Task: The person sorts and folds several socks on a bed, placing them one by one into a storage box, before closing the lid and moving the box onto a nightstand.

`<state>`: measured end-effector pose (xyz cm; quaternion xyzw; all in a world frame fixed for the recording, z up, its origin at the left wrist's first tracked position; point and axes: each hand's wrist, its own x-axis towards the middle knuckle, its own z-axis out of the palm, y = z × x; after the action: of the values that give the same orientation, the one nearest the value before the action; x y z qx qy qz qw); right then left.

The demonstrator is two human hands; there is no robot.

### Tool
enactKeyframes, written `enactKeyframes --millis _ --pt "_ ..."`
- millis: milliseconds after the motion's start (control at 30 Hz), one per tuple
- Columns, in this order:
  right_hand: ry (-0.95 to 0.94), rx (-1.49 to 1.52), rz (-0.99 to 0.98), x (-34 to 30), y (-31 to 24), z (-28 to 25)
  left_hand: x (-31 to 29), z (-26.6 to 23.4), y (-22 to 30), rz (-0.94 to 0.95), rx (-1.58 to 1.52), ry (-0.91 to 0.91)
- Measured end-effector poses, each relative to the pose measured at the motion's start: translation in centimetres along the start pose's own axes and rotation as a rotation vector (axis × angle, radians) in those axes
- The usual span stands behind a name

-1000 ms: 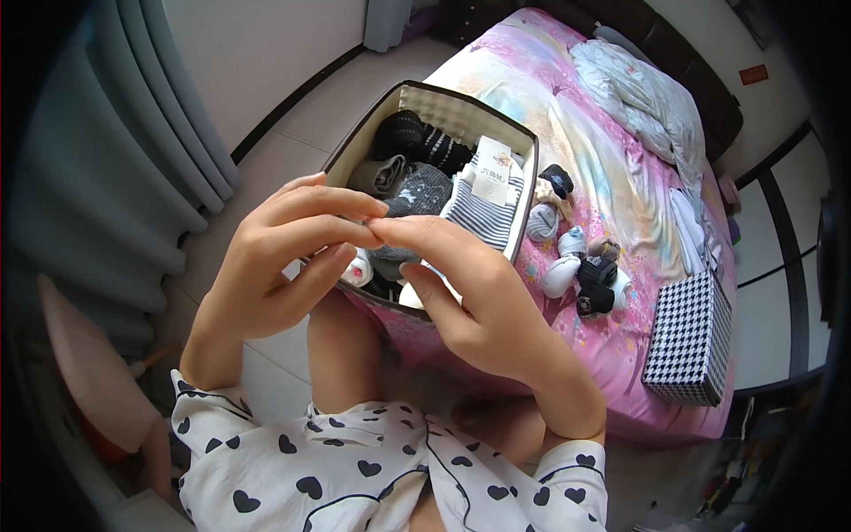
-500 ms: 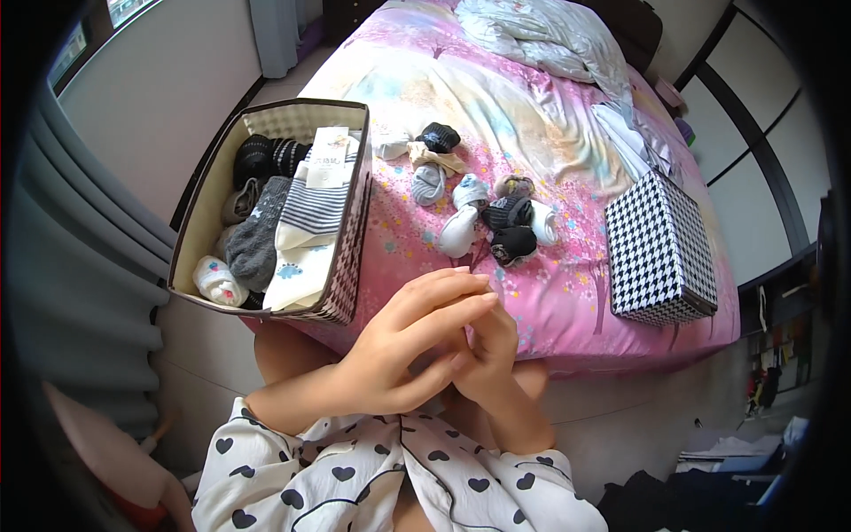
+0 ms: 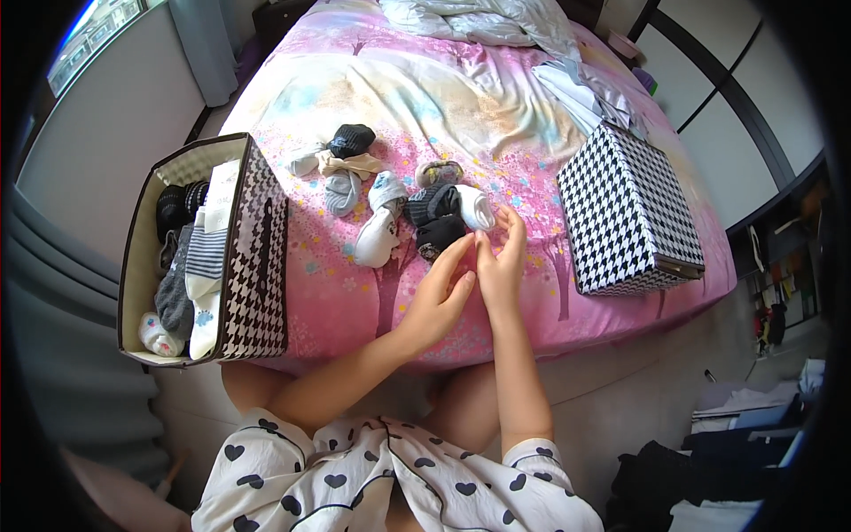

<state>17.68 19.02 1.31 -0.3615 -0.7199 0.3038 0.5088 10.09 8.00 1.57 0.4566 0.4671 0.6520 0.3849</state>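
My left hand (image 3: pixel 438 298) and my right hand (image 3: pixel 502 264) reach over the near part of the bed, close together, fingers stretched out and nothing held. The right fingertips are beside a rolled white sock (image 3: pixel 475 209); the left fingertips come near a black rolled sock (image 3: pixel 439 236). Around these lie a dark grey rolled sock (image 3: pixel 431 203), a patterned sock bundle (image 3: pixel 440 172) and a white sock (image 3: pixel 377 241). Farther left are a grey sock ball (image 3: pixel 341 193), a beige sock (image 3: pixel 349 165) and a black sock ball (image 3: pixel 353 139).
A houndstooth fabric box (image 3: pixel 254 306) at the left holds several socks, one pair with a white label. A second houndstooth box (image 3: pixel 620 213) stands on the right of the bed (image 3: pixel 372 330). Folded clothes (image 3: pixel 592 93) and a quilt (image 3: pixel 483 19) lie farther back.
My hands were clasped together near my body; now they are parted, stretched forward towards the socks. The view has shifted, so the bed and boxes appear elsewhere in the picture.
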Motion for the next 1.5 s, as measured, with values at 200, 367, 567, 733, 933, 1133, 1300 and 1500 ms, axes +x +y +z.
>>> enactKeyframes --millis 200,367,567,733,933,1133,1300,1500 --pt "-0.051 0.001 0.122 0.3 1.1 1.1 -0.9 -0.1 1.1 0.015 0.072 0.029" --pt "-0.072 -0.066 0.11 -0.1 0.5 0.6 -0.9 -0.4 1.2 0.051 0.113 0.026" --pt "0.089 0.466 0.255 -1.0 0.7 -0.9 -0.8 -0.1 1.6 -0.024 0.13 0.024" --pt "-0.013 0.535 0.263 -3.9 -1.2 -2.7 -0.7 0.2 1.1 0.008 -0.002 0.057" --pt "-0.122 0.395 0.023 -6.7 -3.3 -3.5 -0.9 -0.2 0.4 0.059 0.052 0.046" --pt "0.055 0.442 0.153 -8.7 -3.9 -3.0 -1.2 0.3 1.3 0.143 0.123 0.096" --pt "0.025 0.434 0.11 -7.6 -5.9 -4.4 -2.9 -0.4 1.6 0.069 0.066 0.023" --pt "-0.056 0.626 0.499 -8.3 -7.5 -6.0 -5.9 -1.1 3.8 -0.234 -0.326 0.046"
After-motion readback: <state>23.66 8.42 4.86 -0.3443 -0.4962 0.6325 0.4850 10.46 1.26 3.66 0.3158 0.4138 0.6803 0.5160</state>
